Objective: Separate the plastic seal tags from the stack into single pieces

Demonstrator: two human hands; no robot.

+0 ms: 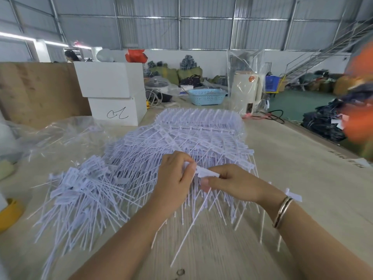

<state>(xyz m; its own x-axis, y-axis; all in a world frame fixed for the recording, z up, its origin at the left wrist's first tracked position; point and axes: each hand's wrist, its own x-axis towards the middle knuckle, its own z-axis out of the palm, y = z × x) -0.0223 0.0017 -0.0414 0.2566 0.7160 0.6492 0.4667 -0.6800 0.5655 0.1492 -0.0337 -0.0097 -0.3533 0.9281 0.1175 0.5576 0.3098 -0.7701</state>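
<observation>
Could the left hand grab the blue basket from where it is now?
Probably not. The left hand is busy pinching a seal tag, and the blue basket sits far across the table, beyond the big tag stack.

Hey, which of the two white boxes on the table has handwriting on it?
The lower white box, under the other one: its front bears a black handwritten scribble. The upper white box stacked on it shows plain white faces.

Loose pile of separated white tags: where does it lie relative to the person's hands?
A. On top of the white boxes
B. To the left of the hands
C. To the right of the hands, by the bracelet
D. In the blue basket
B. The loose pile of tags spreads over the table left of the left hand and the right hand, which pinch one tag between them.
</observation>
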